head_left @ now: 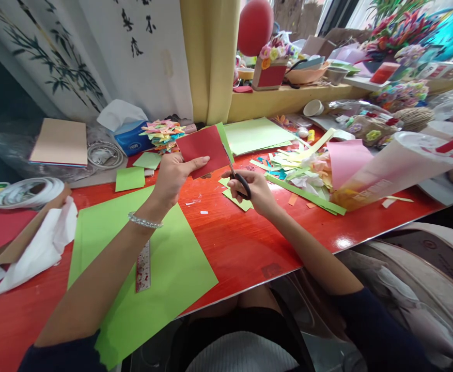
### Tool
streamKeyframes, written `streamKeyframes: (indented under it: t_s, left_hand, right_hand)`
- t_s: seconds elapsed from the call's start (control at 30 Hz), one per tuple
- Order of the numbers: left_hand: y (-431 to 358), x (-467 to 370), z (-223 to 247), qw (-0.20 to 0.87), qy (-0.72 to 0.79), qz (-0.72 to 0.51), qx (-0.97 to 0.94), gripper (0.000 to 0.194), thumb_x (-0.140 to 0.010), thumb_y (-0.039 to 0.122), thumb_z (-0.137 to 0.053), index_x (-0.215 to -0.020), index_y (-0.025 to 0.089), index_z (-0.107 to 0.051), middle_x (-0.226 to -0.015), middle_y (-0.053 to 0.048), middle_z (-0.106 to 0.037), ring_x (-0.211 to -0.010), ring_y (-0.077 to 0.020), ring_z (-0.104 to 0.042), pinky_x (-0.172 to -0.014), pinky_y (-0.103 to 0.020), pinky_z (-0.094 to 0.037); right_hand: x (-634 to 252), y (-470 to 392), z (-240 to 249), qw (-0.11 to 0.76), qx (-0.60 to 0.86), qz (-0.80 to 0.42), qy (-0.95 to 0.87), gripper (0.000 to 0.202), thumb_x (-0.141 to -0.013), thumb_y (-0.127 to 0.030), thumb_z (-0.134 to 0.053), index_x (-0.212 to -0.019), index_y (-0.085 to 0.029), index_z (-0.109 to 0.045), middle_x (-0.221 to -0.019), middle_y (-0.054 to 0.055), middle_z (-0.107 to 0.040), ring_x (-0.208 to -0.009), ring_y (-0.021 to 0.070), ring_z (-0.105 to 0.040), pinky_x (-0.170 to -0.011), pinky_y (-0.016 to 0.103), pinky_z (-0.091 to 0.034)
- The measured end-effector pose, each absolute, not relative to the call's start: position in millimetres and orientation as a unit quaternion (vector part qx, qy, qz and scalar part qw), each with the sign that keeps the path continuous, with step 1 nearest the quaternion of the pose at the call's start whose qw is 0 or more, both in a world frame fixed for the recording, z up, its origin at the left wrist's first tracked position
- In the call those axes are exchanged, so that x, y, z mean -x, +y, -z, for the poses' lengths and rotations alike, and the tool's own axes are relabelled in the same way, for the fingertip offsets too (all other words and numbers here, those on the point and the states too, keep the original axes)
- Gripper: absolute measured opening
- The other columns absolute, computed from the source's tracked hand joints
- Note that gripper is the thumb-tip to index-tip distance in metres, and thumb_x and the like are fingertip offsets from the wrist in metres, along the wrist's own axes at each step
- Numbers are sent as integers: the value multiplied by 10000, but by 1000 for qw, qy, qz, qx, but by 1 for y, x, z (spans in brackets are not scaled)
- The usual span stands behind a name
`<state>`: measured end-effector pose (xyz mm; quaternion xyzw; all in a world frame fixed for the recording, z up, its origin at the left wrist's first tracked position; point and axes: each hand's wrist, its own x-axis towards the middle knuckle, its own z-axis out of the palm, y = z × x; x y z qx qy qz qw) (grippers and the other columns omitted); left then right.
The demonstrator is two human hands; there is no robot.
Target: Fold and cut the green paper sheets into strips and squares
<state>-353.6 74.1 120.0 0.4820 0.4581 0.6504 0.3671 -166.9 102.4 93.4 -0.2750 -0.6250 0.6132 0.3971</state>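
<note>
In the head view, the left hand (175, 173) holds up a piece of red paper (203, 150) above the surface (218, 248). Its thumb presses on the front, and the other fingers are mostly hidden, so they seem to pinch the paper from behind. A bit of green paper (227, 139) peeks out behind the red one, along its right side. It looks like both are held together, but I cannot be sure.

The right hand (258, 192) grips the scissors (244, 187), with its fingers around the black handles. The blades point up at the low right corner of the red paper. They are too small to tell if they are open or closed, or if they bite into the paper.

The step in hand looks like cutting, or lining up a cut, near the right edge. The next move calls for a firm left pinch, with the thumb well away from the blades, and a slow, straight snip.

A big green sheet (172, 253) lies under the left arm, with a ruler (143, 271) on it. Past the right hand is a pile of paper scraps (307, 163), close to a tall cup (389, 170).
</note>
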Motion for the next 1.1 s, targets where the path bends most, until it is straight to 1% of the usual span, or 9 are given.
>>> streamKeyframes:
  t_s: [0.17, 0.23, 0.33, 0.43, 0.53, 0.63, 0.73, 0.87, 1.1]
  left_hand:
    - [73, 350, -118, 400, 457, -634, -478, 187, -620, 240, -811, -730, 143, -695, -651, -40, -675, -673, -199, -679, -603, -316, -584]
    - [73, 348, -117, 407, 458, -631, -475, 205, -613, 245, -819, -735, 139, -694, -657, -46, -680, -646, -198, -675, -581, -318, -576]
    - [73, 347, -117, 409, 457, -630, -476, 197, -622, 247, -815, -735, 139, -696, -667, -50, -687, -628, -191, -672, -572, -315, -569]
    - [73, 347, -116, 414, 453, -631, -474, 176, -635, 233, -802, -752, 141, -708, -664, -44, -687, -620, -177, -667, -577, -306, -568]
    - [73, 346, -116, 416, 449, -631, -477, 181, -636, 227, -798, -773, 139, -719, -678, -47, -694, -640, -180, -672, -597, -303, -567]
    - [71, 344, -115, 421, 446, -622, -487, 183, -642, 258, -800, -740, 125, -721, -701, -69, -708, -639, -184, -672, -611, -306, -572]
    - [71, 341, -114, 429, 446, -613, -490, 193, -651, 279, -798, -707, 112, -720, -717, -86, -717, -606, -170, -657, -586, -300, -577]
    - [71, 341, -112, 440, 445, -612, -483, 195, -655, 282, -793, -720, 113, -724, -718, -71, -719, -602, -157, -656, -584, -290, -583]
    - [70, 338, -111, 433, 454, -602, -494, 213, -650, 300, -798, -709, 108, -725, -695, -73, -714, -598, -164, -653, -593, -295, -579]
  right_hand:
    - [166, 103, -95, 396, 277, -598, -639, 518, -687, -557, -729, -975, -134, -652, -548, -26, -552, -432, 73, -441, -409, 248, -302]
    - [165, 104, -94, 396, 273, -597, -641, 597, -691, -561, -725, -1096, -135, -618, -553, -32, -553, -440, 78, -447, -415, 249, -307]
    - [165, 105, -92, 402, 266, -612, -628, 826, -698, -522, -738, -1371, -151, -433, -557, -52, -543, -471, 94, -458, -438, 250, -342]
    - [166, 106, -90, 408, 264, -622, -613, 980, -689, -495, -754, -1474, -148, -281, -565, -56, -539, -499, 107, -472, -435, 253, -345]
    - [166, 105, -92, 398, 272, -622, -618, 1018, -693, -519, -739, -1496, -150, -235, -565, -52, -548, -484, 105, -463, -433, 257, -331]
    - [164, 104, -94, 391, 277, -618, -623, 1029, -705, -562, -709, -1501, -129, -220, -560, -43, -565, -449, 95, -438, -432, 261, -317]
    - [164, 104, -95, 402, 278, -621, -612, 1077, -693, -576, -712, -1505, -97, -190, -558, -42, -568, -450, 94, -433, -443, 262, -334]
    - [165, 104, -93, 408, 284, -625, -602, 1132, -674, -568, -734, -1513, -85, -147, -553, -44, -565, -471, 103, -441, -454, 265, -352]
    - [166, 101, -94, 415, 289, -622, -598, 1078, -728, -569, -693, -1520, -104, -129, -558, -42, -568, -458, 97, -428, -449, 258, -328]
